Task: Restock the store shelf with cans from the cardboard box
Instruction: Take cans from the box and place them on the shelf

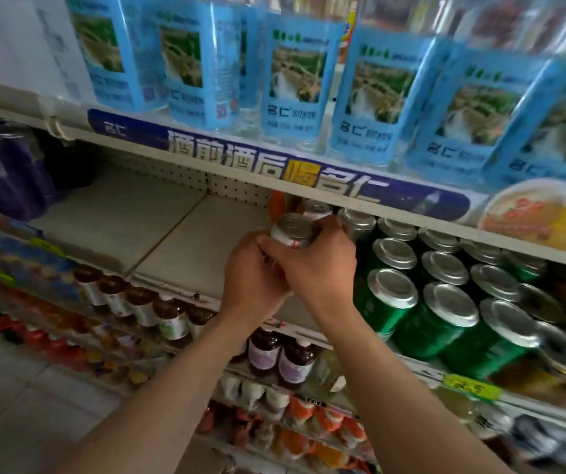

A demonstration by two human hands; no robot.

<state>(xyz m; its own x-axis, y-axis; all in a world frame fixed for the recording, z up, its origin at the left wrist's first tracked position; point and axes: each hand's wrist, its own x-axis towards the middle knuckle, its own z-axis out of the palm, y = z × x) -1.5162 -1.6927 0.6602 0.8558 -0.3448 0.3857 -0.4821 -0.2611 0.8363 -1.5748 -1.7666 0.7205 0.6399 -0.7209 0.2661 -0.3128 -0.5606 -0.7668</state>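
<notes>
Silver-topped can [293, 230] stands upright at frame centre, over the bare shelf [185, 241]. We grip it with both hands: left hand [252, 268] curled round its left side, right hand [319, 265] wrapping its front and right. More cans [315, 209] stand just behind; green cans [421, 302] crowd close on the right, bare shelf lies left.

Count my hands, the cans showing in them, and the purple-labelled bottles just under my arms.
Hands: 2 (left hand, right hand)
Cans showing in the hands: 1 (can)
Purple-labelled bottles: 2 (left bottle, right bottle)
Total: 5
</notes>
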